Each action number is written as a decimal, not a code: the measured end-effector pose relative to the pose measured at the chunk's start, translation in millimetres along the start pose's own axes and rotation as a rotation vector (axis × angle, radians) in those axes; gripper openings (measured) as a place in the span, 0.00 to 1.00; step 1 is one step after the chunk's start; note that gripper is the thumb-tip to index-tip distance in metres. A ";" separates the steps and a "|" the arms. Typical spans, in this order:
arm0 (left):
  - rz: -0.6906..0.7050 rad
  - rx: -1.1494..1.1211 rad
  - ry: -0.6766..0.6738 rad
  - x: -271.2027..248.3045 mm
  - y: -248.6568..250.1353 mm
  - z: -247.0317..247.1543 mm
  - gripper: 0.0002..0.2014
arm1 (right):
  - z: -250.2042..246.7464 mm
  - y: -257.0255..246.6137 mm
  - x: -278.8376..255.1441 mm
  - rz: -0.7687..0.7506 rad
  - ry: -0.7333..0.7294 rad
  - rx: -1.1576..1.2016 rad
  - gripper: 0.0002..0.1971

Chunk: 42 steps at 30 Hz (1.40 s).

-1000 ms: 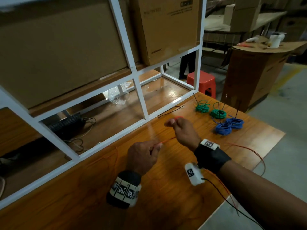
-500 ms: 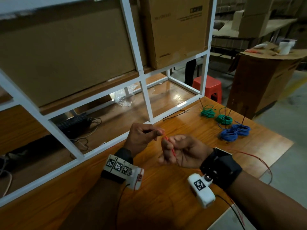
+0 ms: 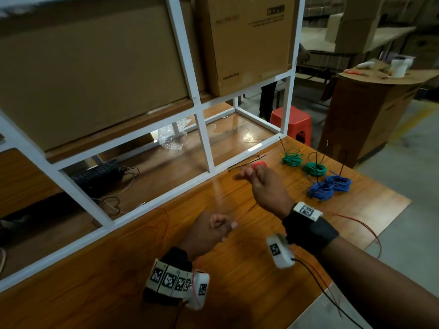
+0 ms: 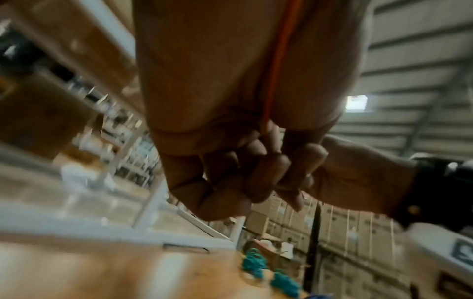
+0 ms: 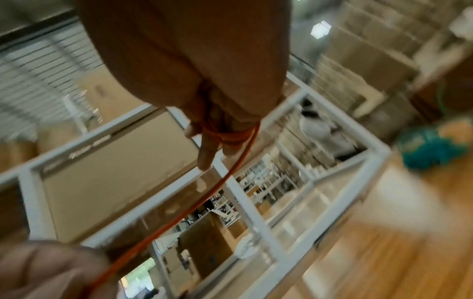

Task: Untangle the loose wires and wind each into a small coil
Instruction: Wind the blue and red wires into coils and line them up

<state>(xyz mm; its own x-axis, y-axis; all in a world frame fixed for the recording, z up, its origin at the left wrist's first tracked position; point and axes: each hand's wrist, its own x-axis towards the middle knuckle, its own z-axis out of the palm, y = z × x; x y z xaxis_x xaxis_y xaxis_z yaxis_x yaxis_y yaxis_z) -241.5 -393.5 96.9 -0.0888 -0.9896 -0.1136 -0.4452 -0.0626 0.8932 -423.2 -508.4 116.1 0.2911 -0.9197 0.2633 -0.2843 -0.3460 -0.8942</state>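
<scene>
While the right hand (image 3: 263, 184) is raised above the bench (image 3: 133, 276) with several turns of the red wire (image 5: 225, 178) wrapped round its extended fingers (image 5: 206, 153), the left hand (image 3: 209, 231) sits lower and nearer the body, fingers curled tight round the same wire so the span between them runs taut, probably to keep each turn snug. Beyond the right hand, two green coils (image 3: 314, 168) and two blue coils (image 3: 338, 181) lie finished near the bench's far edge, likely parked clear of the slack trailing off the right side.
</scene>
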 end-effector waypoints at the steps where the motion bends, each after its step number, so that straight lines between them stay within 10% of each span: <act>1: -0.006 0.194 0.043 -0.9 -4.5 -9.1 0.13 | -2.7 4.3 -2.4 -0.015 -0.053 -0.170 0.15; 3: 0.026 0.496 0.168 -2.9 -10.5 -29.1 0.12 | -9.2 6.5 -7.2 -0.008 -0.185 -0.358 0.14; 7: 0.123 0.405 0.333 3.2 -0.4 -53.3 0.12 | -11.6 4.5 -16.4 0.166 -0.540 -0.360 0.12; 16: 0.342 0.031 0.331 41.2 32.3 -47.6 0.04 | 3.3 -20.9 -41.4 0.270 -1.131 0.837 0.18; 20: 0.281 -0.053 0.330 48.0 18.6 -25.3 0.12 | -9.4 -35.8 -25.9 0.217 -1.078 1.371 0.13; 23: 0.279 0.128 0.255 44.6 14.1 0.4 0.10 | -10.4 -48.9 -10.8 0.289 -0.699 1.523 0.16; 26: 0.232 0.294 0.181 33.3 10.5 22.7 0.11 | -6.8 -43.9 -0.4 0.182 -0.114 1.165 0.16; 30: 0.169 0.318 0.274 25.7 -4.4 24.4 0.08 | 3.5 -7.5 4.3 -0.113 0.135 0.126 0.18; 35: 0.157 0.668 0.316 22.2 -18.9 10.0 0.10 | 9.3 7.2 -14.0 0.047 -0.259 -0.526 0.08; 42: 0.500 0.866 0.366 23.7 -8.0 -34.9 0.17 | 18.1 7.4 -36.6 0.176 -0.607 -0.137 0.17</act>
<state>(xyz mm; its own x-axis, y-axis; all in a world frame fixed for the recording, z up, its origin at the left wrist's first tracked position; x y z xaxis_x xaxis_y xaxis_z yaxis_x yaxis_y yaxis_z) -208.9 -421.0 102.3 -0.2272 -0.8652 0.4470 -0.9273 0.3324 0.1721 -419.4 -474.0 93.2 0.6827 -0.7106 -0.1704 -0.4770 -0.2567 -0.8406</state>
